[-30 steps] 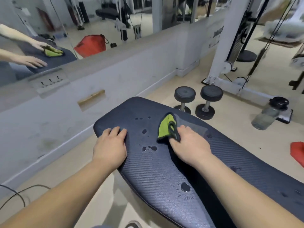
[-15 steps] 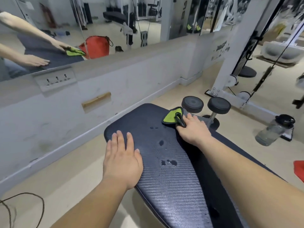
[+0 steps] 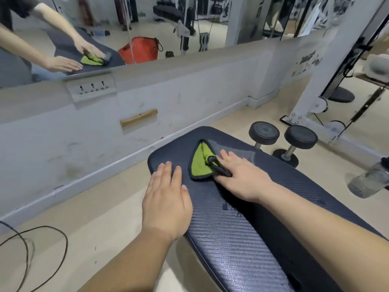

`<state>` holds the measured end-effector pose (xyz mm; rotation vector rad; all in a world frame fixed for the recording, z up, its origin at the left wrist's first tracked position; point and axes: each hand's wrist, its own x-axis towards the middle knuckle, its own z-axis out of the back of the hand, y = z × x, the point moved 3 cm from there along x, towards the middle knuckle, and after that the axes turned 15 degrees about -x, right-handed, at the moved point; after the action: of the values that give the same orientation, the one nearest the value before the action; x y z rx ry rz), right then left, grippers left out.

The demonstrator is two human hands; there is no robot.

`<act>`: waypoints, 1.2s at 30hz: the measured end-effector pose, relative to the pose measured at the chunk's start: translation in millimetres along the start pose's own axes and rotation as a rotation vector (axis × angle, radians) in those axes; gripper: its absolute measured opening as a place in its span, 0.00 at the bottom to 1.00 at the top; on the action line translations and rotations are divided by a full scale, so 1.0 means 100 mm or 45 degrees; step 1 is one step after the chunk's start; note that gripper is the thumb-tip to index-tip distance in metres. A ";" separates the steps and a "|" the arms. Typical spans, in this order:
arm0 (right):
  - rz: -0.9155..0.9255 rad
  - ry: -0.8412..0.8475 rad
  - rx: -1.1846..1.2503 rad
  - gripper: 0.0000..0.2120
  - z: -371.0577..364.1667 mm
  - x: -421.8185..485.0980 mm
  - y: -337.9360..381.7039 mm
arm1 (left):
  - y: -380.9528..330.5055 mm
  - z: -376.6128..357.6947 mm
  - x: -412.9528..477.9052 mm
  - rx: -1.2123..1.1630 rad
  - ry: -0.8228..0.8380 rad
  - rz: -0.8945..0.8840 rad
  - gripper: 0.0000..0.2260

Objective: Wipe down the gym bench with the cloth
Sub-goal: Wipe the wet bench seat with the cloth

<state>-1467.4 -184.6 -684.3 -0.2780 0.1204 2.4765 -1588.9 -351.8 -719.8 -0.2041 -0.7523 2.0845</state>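
Left hand (image 3: 166, 199) laid flat, open, on gym bench (image 3: 231, 239); cloth (image 3: 200, 163) pressed under flat right hand (image 3: 242, 178). Dumbbells (image 3: 264, 133) beside bench; water bottle (image 3: 370, 182) cut off.

We have one view, worn on the head and looking forward and down. It sits close above the bench (image 3: 221, 239), whose surface runs from the lower right corner to its rounded end near the middle. The left forearm (image 3: 130, 260) and right forearm (image 3: 326, 224) enter from the bottom edge and fill much of the lower frame. The wide lens bows the floor (image 3: 84, 207) lines at the sides. We face a low wall (image 3: 63, 133) with a mirror (image 3: 147, 24) above it, which shows the same bench end from the opposite side.
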 end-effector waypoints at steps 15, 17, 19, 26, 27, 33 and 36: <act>0.206 -0.002 -0.095 0.34 -0.12 -0.71 0.52 | 0.29 0.32 0.19 -0.198 -0.002 0.082 0.24; 0.201 0.024 -0.130 0.33 -0.12 -0.76 0.54 | 0.39 0.38 0.21 -0.194 -0.042 0.096 0.22; 0.179 0.044 -0.121 0.33 -0.05 -0.58 0.53 | 0.41 0.33 0.20 -0.230 -0.016 0.063 0.22; -0.058 0.016 -0.114 0.34 0.09 0.83 0.70 | 0.45 0.34 0.20 -0.401 -0.076 0.090 0.22; -0.089 0.013 -0.126 0.34 0.08 0.91 0.74 | 0.45 0.35 0.20 -0.425 -0.078 0.098 0.22; 0.151 -0.095 -0.119 0.32 -0.07 -0.03 0.99 | 0.51 0.51 0.25 -0.526 -0.176 0.148 0.22; 0.332 -0.066 -0.115 0.32 -0.18 -0.81 0.98 | 0.48 0.49 0.22 -0.570 -0.137 0.120 0.22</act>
<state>-1461.0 -312.4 -682.0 -0.2492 0.0235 2.7508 -1655.4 -376.7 -705.7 -0.3807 -1.2932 2.0012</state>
